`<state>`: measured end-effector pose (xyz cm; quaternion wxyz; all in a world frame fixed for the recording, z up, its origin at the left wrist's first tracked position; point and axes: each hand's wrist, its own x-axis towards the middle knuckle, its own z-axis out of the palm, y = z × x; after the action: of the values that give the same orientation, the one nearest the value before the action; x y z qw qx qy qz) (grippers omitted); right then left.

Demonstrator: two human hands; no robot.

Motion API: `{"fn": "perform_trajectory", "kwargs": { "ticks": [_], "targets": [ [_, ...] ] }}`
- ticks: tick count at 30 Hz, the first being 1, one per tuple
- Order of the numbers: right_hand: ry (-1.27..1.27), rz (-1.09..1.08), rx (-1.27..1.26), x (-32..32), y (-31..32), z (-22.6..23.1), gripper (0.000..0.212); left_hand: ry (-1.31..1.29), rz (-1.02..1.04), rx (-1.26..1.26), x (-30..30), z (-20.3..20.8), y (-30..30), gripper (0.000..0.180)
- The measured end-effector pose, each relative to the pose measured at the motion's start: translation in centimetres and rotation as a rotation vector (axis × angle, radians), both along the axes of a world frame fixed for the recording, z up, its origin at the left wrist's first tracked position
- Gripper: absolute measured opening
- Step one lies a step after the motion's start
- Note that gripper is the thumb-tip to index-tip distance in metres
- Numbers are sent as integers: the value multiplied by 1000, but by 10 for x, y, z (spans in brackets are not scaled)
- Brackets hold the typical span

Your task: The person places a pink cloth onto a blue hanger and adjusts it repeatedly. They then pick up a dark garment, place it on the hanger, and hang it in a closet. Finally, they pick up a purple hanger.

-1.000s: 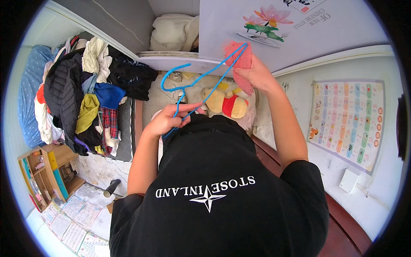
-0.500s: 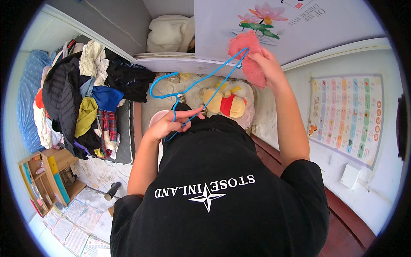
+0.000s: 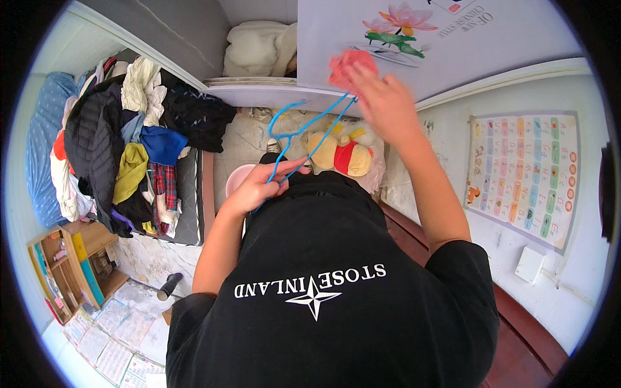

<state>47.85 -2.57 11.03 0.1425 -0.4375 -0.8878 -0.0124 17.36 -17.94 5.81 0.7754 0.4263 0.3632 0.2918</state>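
Observation:
A blue clothes hanger [image 3: 317,118] is tilted in front of me, its hook toward the upper left. My left hand [image 3: 264,184] is closed around its lower arm near my waist. In my right hand [image 3: 386,103], slightly blurred by motion, is a bunched pink cloth [image 3: 350,68]. That cloth sits just above the hanger's upper right corner; whether the two touch I cannot tell. Below and behind the hanger, a yellow plush bear in a red shirt [image 3: 351,159] lies on something pale and fluffy.
Piled clothes [image 3: 139,142] cover a mattress at the left. Ahead stands a wardrobe with a flower-printed door [image 3: 453,58] and white bedding [image 3: 252,48] inside. A pink basin [image 3: 238,178] is by my left hand. A wall chart [image 3: 522,178] hangs at right; a small wooden shelf [image 3: 77,271] stands lower left.
My right hand has moved left with the pink cloth, which is now more bunched and off the hanger's corner. The hanger has tilted, and its hook has shifted right and up.

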Motion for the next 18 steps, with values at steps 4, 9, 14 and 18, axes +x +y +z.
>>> {"fn": "perform_trajectory", "kwargs": {
  "ticks": [4,9,14,18],
  "targets": [
    [110,103,45,-44,-35,-23,61,128,70,-39,10,-15,9,68],
    [313,66,-132,-78,-55,-14,54,522,-79,14,17,-25,25,54],
    [580,-109,-572,-90,-68,14,40,796,19,154,17,-57,22,36],
    [1186,-202,-1078,-91,-63,8,30,768,76,218,16,-43,19,22]
  ]
}}
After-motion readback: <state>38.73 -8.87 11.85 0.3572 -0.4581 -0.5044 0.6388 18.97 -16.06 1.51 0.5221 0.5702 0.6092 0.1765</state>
